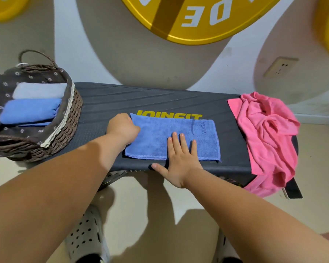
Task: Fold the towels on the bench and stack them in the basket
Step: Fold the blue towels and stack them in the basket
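1. Blue yoga towel [156, 143] lies folded flat mid-bench [160, 99].
2. Left hand [123, 128], fingers curled, grips its left edge.
3. Right hand [180, 160] presses it, fingers straight.
4. Pink towel [270, 133] lies crumpled at the right end; wicker basket [70, 120] stands at the left.

head view, close above bench [160, 99], facing forward and down, wide-angle.

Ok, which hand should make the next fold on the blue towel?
Probably left: the left hand grips the left edge of the blue towel, while the right hand lies flat on it, pinning it.
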